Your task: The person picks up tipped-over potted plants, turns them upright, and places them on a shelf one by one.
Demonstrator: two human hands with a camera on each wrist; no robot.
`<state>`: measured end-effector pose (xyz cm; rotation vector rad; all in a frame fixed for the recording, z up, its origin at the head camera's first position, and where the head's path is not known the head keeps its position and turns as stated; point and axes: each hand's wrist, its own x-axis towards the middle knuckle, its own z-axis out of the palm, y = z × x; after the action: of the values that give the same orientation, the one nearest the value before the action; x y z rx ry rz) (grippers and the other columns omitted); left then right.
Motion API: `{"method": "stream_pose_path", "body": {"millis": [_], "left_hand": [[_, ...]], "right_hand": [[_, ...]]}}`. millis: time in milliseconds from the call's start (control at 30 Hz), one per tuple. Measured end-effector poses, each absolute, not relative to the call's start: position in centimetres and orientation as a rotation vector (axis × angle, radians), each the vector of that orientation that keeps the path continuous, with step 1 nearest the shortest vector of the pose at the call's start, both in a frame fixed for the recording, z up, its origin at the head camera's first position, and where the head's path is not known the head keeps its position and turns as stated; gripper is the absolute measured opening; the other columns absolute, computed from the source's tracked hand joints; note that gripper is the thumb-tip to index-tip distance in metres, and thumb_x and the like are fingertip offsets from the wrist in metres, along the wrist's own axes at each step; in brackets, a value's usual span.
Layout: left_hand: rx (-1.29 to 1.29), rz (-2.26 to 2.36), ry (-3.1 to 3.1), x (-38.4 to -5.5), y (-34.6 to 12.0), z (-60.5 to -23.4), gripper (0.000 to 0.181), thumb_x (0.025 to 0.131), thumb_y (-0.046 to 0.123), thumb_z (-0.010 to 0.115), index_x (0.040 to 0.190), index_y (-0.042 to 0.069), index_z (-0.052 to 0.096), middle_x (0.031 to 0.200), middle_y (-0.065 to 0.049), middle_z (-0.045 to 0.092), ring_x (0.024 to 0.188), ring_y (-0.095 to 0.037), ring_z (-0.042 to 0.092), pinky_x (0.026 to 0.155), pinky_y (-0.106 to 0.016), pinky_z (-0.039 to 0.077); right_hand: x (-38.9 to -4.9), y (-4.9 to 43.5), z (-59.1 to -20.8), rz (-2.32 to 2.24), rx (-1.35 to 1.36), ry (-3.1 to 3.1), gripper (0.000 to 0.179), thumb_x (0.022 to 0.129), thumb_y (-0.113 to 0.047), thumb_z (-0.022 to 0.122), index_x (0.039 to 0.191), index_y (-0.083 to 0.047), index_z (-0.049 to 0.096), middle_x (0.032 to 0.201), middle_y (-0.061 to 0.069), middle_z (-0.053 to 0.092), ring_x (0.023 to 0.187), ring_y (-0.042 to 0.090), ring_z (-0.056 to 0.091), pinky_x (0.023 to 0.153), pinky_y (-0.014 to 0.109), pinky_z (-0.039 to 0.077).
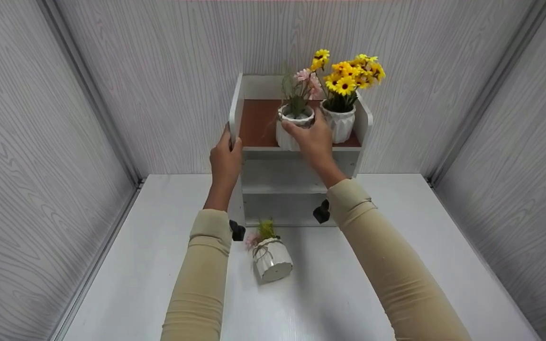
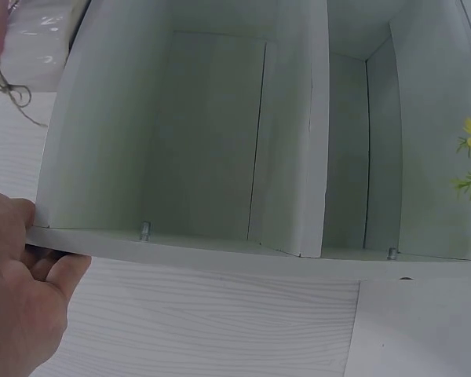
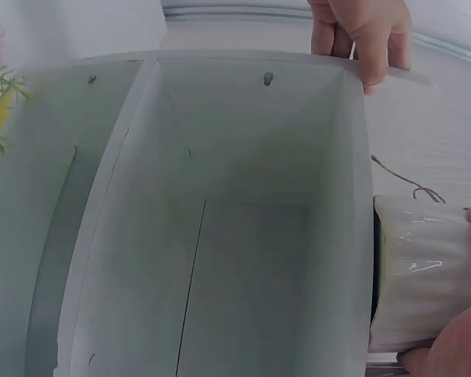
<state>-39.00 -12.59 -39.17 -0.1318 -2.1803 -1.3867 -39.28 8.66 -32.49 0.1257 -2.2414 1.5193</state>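
A small white shelf unit point(image 1: 301, 191) stands against the back wall, with a brown top board point(image 1: 259, 123). My left hand point(image 1: 225, 163) grips the front edge of its left side panel point(image 1: 236, 111), fingers behind and thumb in front. On the top board, a white ribbed pot point(image 1: 286, 137) with pink flowers is held by my right hand point(image 1: 318, 142), thumb and fingers around its rim. Beside it on the right stands another white pot point(image 1: 341, 127) with yellow flowers. In the right wrist view the held pot point(image 3: 428, 271) is right at the shelf's edge, twine trailing from it.
A third white pot point(image 1: 273, 260) with green and pink flowers lies tipped on the white table point(image 1: 349, 284), in front of the unit. Two lower compartments open toward me. Wood-grain walls point(image 1: 88, 189) enclose the table at the sides and back.
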Motion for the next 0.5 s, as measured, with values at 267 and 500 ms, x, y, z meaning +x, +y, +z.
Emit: {"method": "stream_pose_path", "body": {"millis": [267, 500], "left_hand": [[-0.125, -1.391, -2.176, -38.9, -12.6, -39.4, 0.053, 0.108, 0.024, 0.048, 0.158, 0.016, 0.035, 0.150, -0.008, 0.053, 0.134, -0.020, 0.054, 0.101, -0.041, 0.050], [-0.121, -1.386, -2.165, -38.7, -12.6, -39.4, 0.050, 0.107, 0.024, 0.048, 0.157, 0.017, 0.039, 0.145, -0.009, 0.058, 0.122, -0.019, 0.062, 0.095, -0.044, 0.053]], "right_hand": [[-40.2, 8.3, -32.6, 1.493, 0.076, -2.305, 0.091, 0.081, -0.051, 0.081, 0.152, -0.009, 0.040, 0.145, 0.012, 0.053, 0.130, 0.025, 0.053, 0.105, 0.037, 0.046], [-41.3, 8.4, -32.8, 1.506, 0.098, -2.314, 0.091, 0.082, -0.056, 0.078, 0.153, -0.014, 0.039, 0.143, 0.010, 0.055, 0.127, 0.021, 0.053, 0.102, 0.036, 0.046]]}}
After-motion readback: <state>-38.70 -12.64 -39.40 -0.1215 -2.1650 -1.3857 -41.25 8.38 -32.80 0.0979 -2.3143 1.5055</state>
